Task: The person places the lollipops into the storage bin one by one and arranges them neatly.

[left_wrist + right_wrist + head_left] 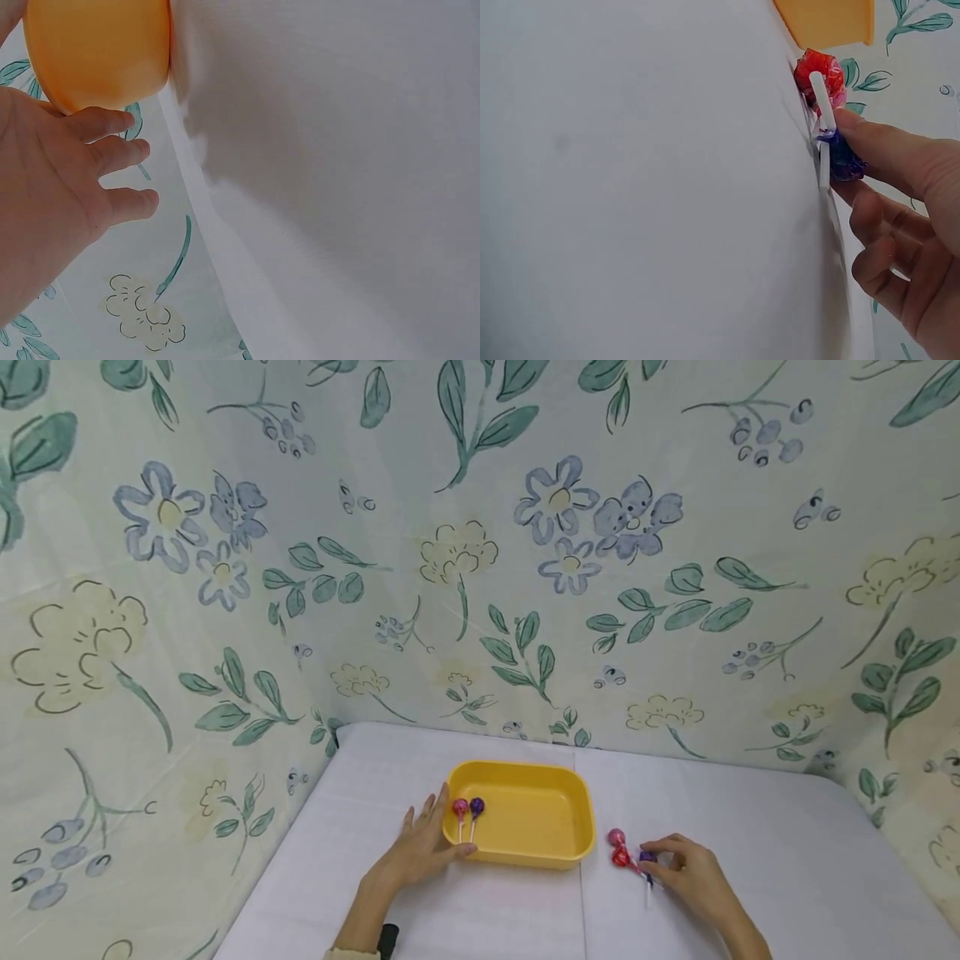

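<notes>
A yellow tray (532, 818) lies on the white tabletop. Inside its left end, a pink lollipop (460, 807) and a purple lollipop (477, 807) lie side by side. My left hand (422, 847) rests against the tray's left side, thumb at the front wall and fingers spread, fairly straight. To the right of the tray, my right hand (692, 872) pinches another purple lollipop (846, 161) by its wrapped head between thumb and index finger. Just left of those fingertips are a red lollipop (620, 857) and a pink lollipop (616, 837), close together.
The white cloth (517, 910) has a crease running from front to back, right of the tray. Floral fabric (465, 610) hangs behind the table and along both sides. A dark object (387, 939) shows beside the left wrist.
</notes>
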### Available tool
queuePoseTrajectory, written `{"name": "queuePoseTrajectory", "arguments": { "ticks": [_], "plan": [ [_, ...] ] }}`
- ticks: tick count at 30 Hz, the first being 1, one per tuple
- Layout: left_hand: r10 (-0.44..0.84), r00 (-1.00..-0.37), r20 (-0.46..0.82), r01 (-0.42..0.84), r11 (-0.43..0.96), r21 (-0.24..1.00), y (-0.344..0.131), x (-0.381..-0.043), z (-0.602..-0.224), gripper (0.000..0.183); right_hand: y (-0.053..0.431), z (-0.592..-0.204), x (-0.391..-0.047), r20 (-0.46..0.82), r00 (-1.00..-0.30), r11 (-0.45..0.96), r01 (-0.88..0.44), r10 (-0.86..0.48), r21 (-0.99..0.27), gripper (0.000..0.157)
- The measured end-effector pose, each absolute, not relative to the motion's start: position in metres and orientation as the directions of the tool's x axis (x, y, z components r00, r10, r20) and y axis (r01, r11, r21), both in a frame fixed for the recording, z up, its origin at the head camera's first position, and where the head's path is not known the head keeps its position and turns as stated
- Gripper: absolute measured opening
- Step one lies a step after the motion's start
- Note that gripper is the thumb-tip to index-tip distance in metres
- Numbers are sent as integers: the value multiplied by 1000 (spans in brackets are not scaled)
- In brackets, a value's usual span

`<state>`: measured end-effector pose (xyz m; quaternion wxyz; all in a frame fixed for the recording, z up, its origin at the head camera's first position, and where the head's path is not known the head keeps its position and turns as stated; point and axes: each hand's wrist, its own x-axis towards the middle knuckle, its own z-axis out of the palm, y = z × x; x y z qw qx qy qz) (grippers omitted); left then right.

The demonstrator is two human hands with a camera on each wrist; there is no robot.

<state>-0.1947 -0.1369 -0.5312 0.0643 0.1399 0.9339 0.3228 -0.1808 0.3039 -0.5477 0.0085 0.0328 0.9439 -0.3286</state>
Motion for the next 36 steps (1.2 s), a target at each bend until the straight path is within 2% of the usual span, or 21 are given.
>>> {"name": "queuePoseTrajectory", "arguments": {
  "ticks": [4, 9, 14, 18, 25, 36],
  "plan": [
    [306, -952, -28, 224, 755, 617, -137, -195, -531, 109, 308, -549, -182, -76, -996, 774, 84, 46, -628, 35],
    [301, -953, -34, 216, 756, 618, -137, -195, -531, 110, 312, -548, -183, -125, -992, 756, 88, 8, -649, 31],
    [300, -953, -35, 215, 757, 617, -137, -194, -532, 110, 310, -548, -181, -111, -994, 745, 84, 13, -662, 28],
    [298, -954, -33, 215, 757, 617, -138, -194, -532, 110, 310, -548, -181, -69, -998, 756, 55, 13, -652, 26],
    [301, -953, -31, 217, 751, 624, -138, -194, -532, 110, 304, -536, -187, 76, -997, 735, -31, 28, -678, 25],
    [297, -954, -43, 206, 753, 625, -136, -194, -532, 111, 247, -515, -213, 254, -967, 612, -182, 31, -769, 25]
  ]
}}
